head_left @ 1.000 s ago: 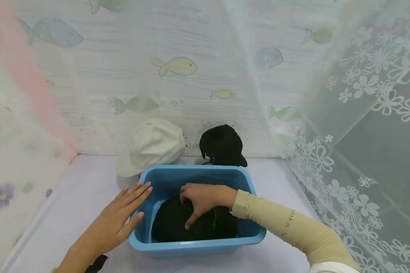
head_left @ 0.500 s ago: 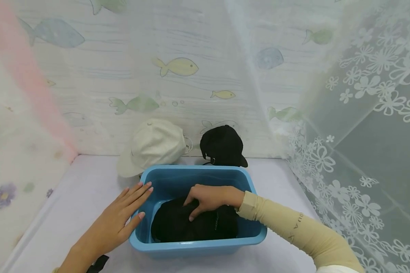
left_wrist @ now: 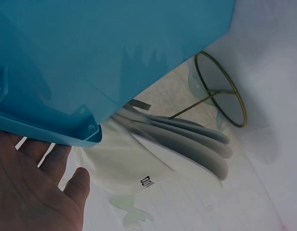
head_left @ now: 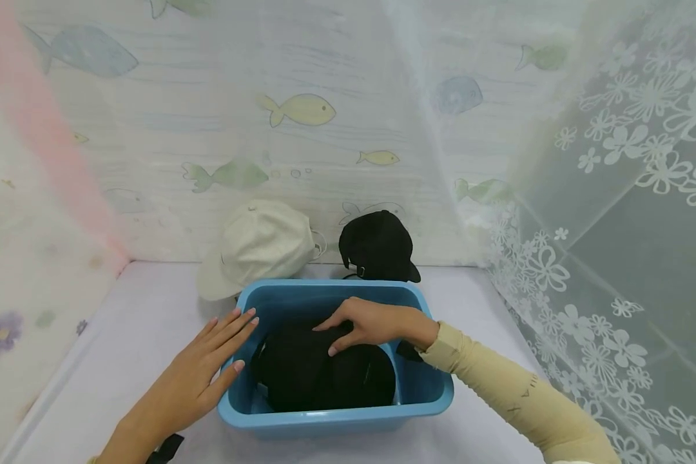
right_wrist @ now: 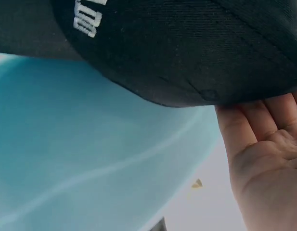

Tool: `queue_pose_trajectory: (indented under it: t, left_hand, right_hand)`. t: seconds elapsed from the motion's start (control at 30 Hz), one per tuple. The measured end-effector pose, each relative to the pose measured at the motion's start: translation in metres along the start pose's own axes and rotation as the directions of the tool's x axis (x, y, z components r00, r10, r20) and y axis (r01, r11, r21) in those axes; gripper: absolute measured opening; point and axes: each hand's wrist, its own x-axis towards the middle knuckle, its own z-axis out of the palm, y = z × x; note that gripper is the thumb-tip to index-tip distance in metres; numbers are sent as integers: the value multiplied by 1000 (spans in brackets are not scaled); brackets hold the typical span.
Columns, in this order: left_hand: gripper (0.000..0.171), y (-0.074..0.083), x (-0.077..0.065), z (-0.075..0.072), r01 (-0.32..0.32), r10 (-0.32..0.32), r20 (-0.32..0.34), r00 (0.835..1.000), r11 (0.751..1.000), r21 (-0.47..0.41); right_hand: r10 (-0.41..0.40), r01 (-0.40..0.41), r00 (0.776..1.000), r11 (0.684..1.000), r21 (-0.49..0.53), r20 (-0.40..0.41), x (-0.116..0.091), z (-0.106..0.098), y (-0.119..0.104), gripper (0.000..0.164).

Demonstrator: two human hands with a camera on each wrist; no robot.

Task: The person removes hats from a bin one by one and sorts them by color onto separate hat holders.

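Observation:
In the head view, a black cap (head_left: 325, 374) lies inside a blue plastic bin (head_left: 330, 417). My right hand (head_left: 377, 322) reaches in over the bin's right side and pinches the cap's crown between thumb and fingers. Pale lettering shows on the dark fabric of the black cap (right_wrist: 187, 53) in the right wrist view, where the fingers of my right hand (right_wrist: 268, 154) go behind its edge. With fingers straight, my left hand (head_left: 203, 370) rests at the bin's left rim. The left wrist view has my left hand (left_wrist: 37, 187) under the rim of the bin (left_wrist: 114, 53).
Behind the bin stand a cream cap (head_left: 267, 245) at left and another black cap (head_left: 377, 248) at right. Several stacked brims (left_wrist: 187, 144) and a brass-coloured ring stand (left_wrist: 239, 113) show in the left wrist view. A patterned curtain (head_left: 209, 129) hangs behind the white table (head_left: 145, 309).
My right hand has moved right and slightly toward the back of the bin. The black cap in it has shifted and tilted, baring some of the bin's floor at right. My left hand stays put.

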Motion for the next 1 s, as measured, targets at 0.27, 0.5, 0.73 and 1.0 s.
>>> queue_pose_trajectory:
  t: [0.27,0.5,0.73,1.0]
  left_hand:
    - [64,5,0,-2,6,-6,-6,1000,1000,10]
    - [64,8,-1,-4,6,-6,-4,1000,1000,31]
    - [64,7,0,-8,-11,10,21,1000,999,32]
    - [61,8,0,-9,-6,4,39,999,999,49]
  right_hand:
    - [-28,25,998,999,-42,-55,-14,-17,-16,50]
    - [-68,62,993,996,-64,-95,-30,-29,-27,51]
    - [-58,49,992,995,-83,-112,-43,-42,-36,53]
    - [-53,44,986,997,-61,-157,-60,-60,-47,54]
